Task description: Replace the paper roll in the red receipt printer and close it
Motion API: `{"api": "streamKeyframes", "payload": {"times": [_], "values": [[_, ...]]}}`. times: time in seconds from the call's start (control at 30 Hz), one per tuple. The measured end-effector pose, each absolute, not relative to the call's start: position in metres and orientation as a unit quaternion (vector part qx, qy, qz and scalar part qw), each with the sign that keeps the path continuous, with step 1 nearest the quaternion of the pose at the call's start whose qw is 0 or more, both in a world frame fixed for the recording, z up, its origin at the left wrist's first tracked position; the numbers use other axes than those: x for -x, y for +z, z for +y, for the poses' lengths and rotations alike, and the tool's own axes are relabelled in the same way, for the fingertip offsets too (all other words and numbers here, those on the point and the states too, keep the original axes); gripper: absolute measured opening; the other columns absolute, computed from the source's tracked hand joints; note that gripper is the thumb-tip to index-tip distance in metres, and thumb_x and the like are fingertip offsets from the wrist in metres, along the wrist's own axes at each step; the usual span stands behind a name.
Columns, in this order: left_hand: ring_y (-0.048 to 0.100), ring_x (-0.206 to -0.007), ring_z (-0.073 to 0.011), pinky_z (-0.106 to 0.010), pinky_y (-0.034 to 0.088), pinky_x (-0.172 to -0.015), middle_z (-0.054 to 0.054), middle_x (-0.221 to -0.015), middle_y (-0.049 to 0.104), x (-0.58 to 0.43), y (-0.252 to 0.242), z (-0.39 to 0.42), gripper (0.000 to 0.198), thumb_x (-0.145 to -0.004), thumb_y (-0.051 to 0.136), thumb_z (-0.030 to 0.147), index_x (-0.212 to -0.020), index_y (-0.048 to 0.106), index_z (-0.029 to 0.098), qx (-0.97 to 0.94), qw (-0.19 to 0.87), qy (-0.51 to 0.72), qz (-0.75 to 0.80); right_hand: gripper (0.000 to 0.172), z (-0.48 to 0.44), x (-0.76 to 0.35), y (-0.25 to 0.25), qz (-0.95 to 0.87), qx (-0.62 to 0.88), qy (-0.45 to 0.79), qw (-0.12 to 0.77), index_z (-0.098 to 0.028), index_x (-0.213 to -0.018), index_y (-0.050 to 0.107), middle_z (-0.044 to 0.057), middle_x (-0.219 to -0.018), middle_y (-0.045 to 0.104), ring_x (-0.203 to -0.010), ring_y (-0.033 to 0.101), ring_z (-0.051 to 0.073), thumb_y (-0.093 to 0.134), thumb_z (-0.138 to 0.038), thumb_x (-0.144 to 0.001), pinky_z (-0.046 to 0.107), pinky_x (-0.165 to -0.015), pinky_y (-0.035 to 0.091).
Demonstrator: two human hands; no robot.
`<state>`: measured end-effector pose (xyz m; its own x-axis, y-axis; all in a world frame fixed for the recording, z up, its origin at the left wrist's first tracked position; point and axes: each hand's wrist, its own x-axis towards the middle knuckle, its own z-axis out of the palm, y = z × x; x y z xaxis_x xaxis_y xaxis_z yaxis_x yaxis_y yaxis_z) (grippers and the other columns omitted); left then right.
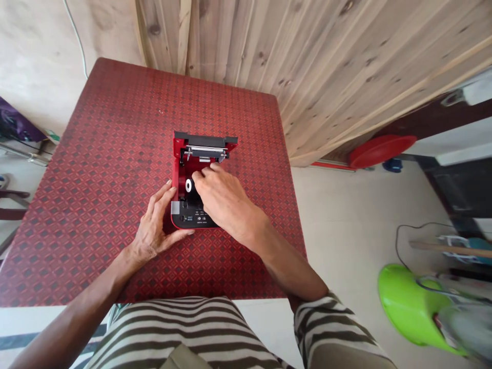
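Note:
A small red and black printer [184, 221], apparently a label or receipt printer, sits on the table with its lid [205, 141] raised at the back. Inside its bay, a small roll [188, 185] shows a white ring-shaped end and a dark side. My right hand [225, 197] reaches in from the right, its fingers curled over the roll; the fingertips are partly hidden. At the printer's near left corner, my left hand [157, 220] steadies the casing, with fingers along the left side and the thumb along the front edge.
The table [115, 154] has a red patterned cover and backs onto a wooden plank wall [238, 41]. On the floor to the right are a bright green plastic item [407, 302] and a cable. A red round plastic item [382, 151] rests near the wall.

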<state>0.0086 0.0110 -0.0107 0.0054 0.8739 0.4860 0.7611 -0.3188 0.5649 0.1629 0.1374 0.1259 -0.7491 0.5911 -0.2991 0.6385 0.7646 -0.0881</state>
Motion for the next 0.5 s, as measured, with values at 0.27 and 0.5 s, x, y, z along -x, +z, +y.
{"api": "streamKeyframes", "payload": {"times": [0.27, 0.5], "values": [[0.053, -0.147, -0.0366, -0.057, 0.057, -0.114, -0.021, -0.157, 0.051, -0.008, -0.010, 0.011, 0.101, -0.086, 0.076, 0.062, -0.165, 0.025, 0.024, -0.708, 0.067, 0.398, 0.580, 0.038, 0.148, -0.149, 0.114, 0.928, -0.339, -0.087, 0.124, -0.007, -0.117, 0.076, 0.022, -0.119, 0.074, -0.116, 0.071, 0.031, 0.044, 0.002, -0.099, 0.039, -0.090, 0.059], [0.052, -0.148, -0.0376, -0.058, 0.056, -0.114, -0.021, -0.159, 0.049, -0.008, -0.010, 0.011, 0.102, -0.086, 0.075, 0.064, -0.166, 0.023, 0.025, -0.706, 0.079, 0.388, 0.587, 0.027, 0.161, -0.150, 0.094, 0.943, -0.304, -0.107, 0.088, -0.009, -0.109, 0.076, 0.021, -0.108, 0.076, -0.104, 0.074, 0.030, 0.054, -0.003, -0.095, 0.042, -0.093, 0.056]]}}
